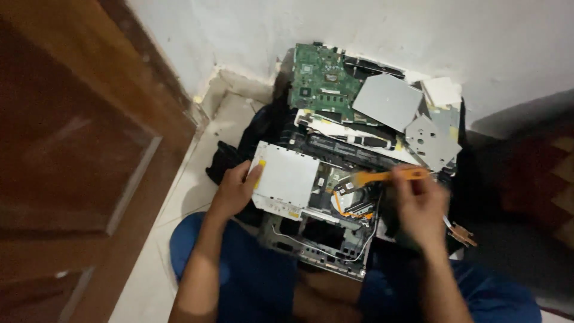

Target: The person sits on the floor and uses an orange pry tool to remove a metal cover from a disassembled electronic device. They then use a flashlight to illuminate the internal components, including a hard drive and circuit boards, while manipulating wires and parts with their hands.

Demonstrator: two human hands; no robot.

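My left hand (238, 186) grips the left edge of a flat silver drive unit (286, 178) that lies on an opened laptop chassis (326, 236). My right hand (421, 206) holds an orange brush-like tool (388, 176), its tip over the exposed inner parts near the orange cable and fan (353, 200). The chassis rests across my lap, with loose white wires along its lower edge.
Behind the chassis lie a green circuit board (323, 81), a grey metal plate (387, 100), a perforated metal bracket (431, 139) and a black battery bar (350, 149). A wooden door (78, 149) stands at left, a white wall behind, a dark patterned cloth (538, 173) at right.
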